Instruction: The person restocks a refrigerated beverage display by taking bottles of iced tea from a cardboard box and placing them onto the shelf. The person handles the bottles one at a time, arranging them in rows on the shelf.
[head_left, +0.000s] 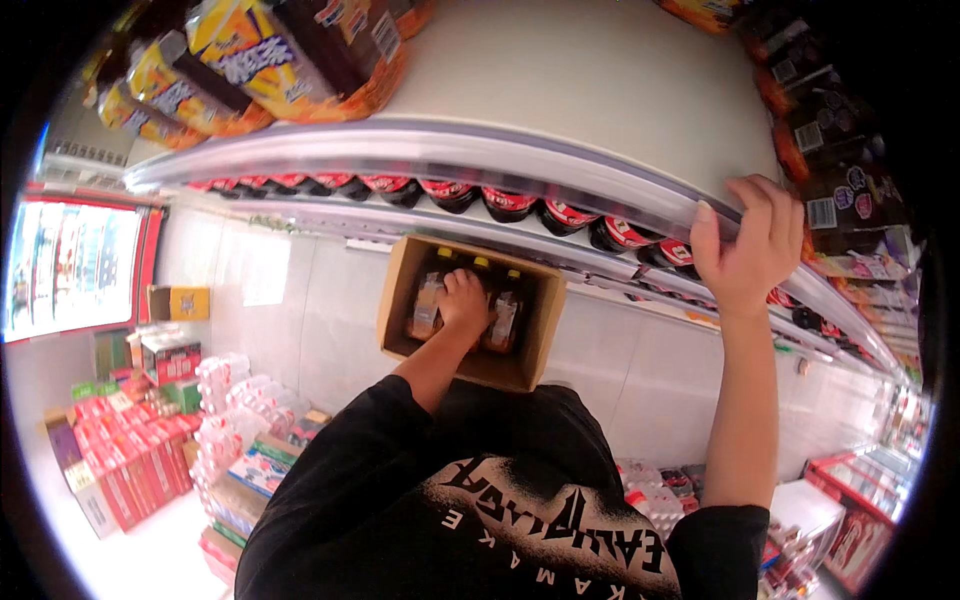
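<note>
An open cardboard box (551, 322) stands in front of my body, below the shelf. Inside it are several dark drink bottles with yellow caps; the left bottle (427, 304) and the right bottle (504, 322) show their labels. My left hand (463, 304) reaches into the box, its fingers curled around the middle bottle (481, 262), which it mostly covers. Up to the right, my right hand (754, 240) rests on the front rail (600, 176) of the shelf, thumb and fingers apart. That hand is beside shrink-wrapped drink packs (847, 180).
Yellow-labelled drink packs (277, 64) stand at the shelf's upper left. Red-labelled cola bottles (510, 202) line the tier below. Stacked red cartons (135, 442) and wrapped bottle packs (225, 397) fill the lower left. A lit drinks cooler (75, 262) stands at far left.
</note>
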